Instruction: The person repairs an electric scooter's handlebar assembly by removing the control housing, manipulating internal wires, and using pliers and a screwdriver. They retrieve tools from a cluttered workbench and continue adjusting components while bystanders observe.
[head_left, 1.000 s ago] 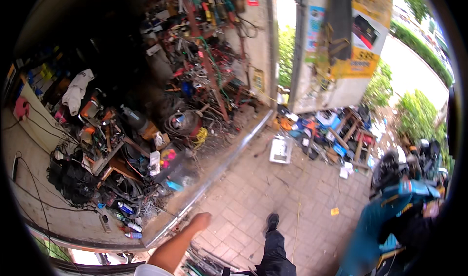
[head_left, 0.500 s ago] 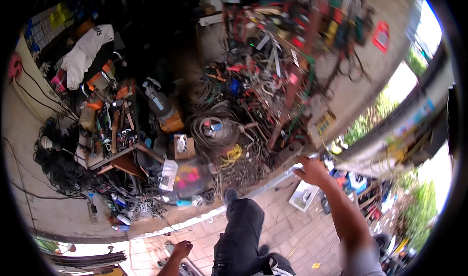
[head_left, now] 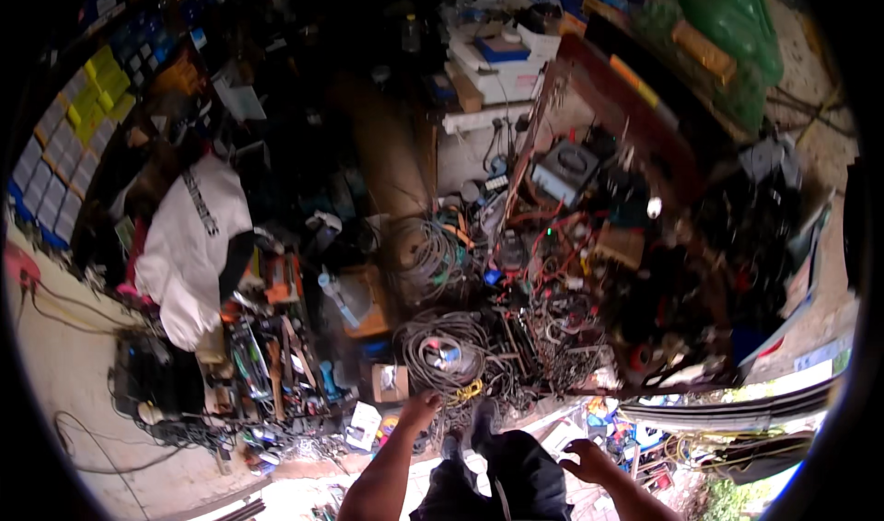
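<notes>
My left hand (head_left: 422, 412) hangs in front of my body, over the littered doorway floor. It appears just below a large coil of grey cable (head_left: 442, 351) and beside a bundle of yellow cord (head_left: 465, 390). Its fingers are too small and unclear to make out. On the other side of my legs, my right hand (head_left: 587, 461) is held out low with its fingers apart and nothing in them. My dark shoes (head_left: 485, 417) stand or step at the edge of the clutter.
An open cardboard box (head_left: 390, 383) sits left of the coil. Hand tools (head_left: 276, 364) and a white cloth with dark lettering (head_left: 193, 254) lie at the left. A reddish-brown metal frame (head_left: 599, 79) leans on the right, past tangled metal parts (head_left: 571, 337). A narrow dark passage (head_left: 382, 144) runs inward.
My view has swung and moved in toward the dark interior. My right arm has dropped from its outstretched reach by the doorway. My left hand has come forward and up toward the cable coil.
</notes>
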A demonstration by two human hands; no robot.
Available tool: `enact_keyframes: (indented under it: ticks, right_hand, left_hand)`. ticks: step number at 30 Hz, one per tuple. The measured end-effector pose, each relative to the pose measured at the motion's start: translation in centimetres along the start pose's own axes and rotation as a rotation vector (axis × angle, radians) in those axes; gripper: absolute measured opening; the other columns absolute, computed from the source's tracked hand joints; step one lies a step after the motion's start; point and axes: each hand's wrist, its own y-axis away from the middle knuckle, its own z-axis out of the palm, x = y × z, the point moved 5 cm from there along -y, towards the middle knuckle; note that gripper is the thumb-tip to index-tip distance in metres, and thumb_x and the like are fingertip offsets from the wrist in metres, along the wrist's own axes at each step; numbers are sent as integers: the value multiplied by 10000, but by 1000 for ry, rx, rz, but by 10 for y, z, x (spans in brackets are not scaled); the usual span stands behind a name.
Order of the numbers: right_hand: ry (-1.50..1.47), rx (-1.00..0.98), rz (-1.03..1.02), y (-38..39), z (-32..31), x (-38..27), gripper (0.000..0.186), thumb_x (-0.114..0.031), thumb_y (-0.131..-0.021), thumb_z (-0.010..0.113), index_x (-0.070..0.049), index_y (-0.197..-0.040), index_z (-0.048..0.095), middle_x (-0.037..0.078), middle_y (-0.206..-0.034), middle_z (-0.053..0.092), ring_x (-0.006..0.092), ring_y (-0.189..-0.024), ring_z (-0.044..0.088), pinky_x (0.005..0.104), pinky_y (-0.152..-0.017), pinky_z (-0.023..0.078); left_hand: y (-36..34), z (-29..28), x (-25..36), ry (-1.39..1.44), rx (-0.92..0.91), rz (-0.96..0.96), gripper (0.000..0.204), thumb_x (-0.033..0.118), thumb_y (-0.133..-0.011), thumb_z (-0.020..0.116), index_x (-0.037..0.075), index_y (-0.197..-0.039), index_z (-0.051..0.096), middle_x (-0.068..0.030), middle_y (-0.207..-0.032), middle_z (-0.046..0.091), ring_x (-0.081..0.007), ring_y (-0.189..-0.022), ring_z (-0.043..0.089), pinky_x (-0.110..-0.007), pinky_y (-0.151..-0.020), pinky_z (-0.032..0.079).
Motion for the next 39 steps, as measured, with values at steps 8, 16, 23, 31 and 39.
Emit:
enact_keyframes:
  ticks: [8, 16, 23, 31, 39]
  right_hand:
    - [-3, 137, -249, -229, -105, -90, 286, -265, -803, 728, 0, -844, 629, 185, -853, 595, 377, -809, 580, 462, -720, 466]
    - [-201, 306, -506, -520, -192, -272, 280, -213, -832, 734, 4, -981, 639, 192, -1049, 635, 369, -1024, 600, 415, -897, 469]
    - [-175, 109, -373, -803, -224, -347, 381, -364, -885, 679, -61, -1113, 647, 189, -1116, 622, 367, -1082, 577, 435, -922, 471]
    - [0, 49, -258, -939, -292, -368, 359, -290, -841, 716, 0, -1046, 663, 203, -1111, 646, 380, -1095, 583, 439, -942, 463]
    - [161, 126, -77, -1046, -492, -407, 316, -261, -839, 732, -26, -1045, 685, 190, -1140, 636, 348, -1093, 591, 405, -953, 472]
  left_hand:
    - [-10, -155, 20, -75, 181, -204, 363, 399, -909, 584, 89, -1082, 665, -186, -1034, 685, -371, -988, 651, -403, -838, 516]
    - [28, -179, -166, -211, -58, -726, 474, 403, -884, 574, 16, -1153, 623, -246, -1043, 666, -411, -1011, 636, -460, -898, 505]
    - [-230, -265, -37, 166, 75, -754, 482, 396, -891, 584, 57, -1233, 561, -223, -1081, 650, -368, -1014, 625, -426, -876, 505]
    - [-443, -469, 31, 326, 180, -674, 523, 389, -899, 595, 104, -1325, 490, -198, -1125, 631, -319, -1018, 613, -388, -851, 506]
    - [-569, -584, 9, 458, 237, -765, 590, 381, -907, 606, 151, -1417, 419, -172, -1169, 613, -270, -1021, 600, -349, -826, 506]
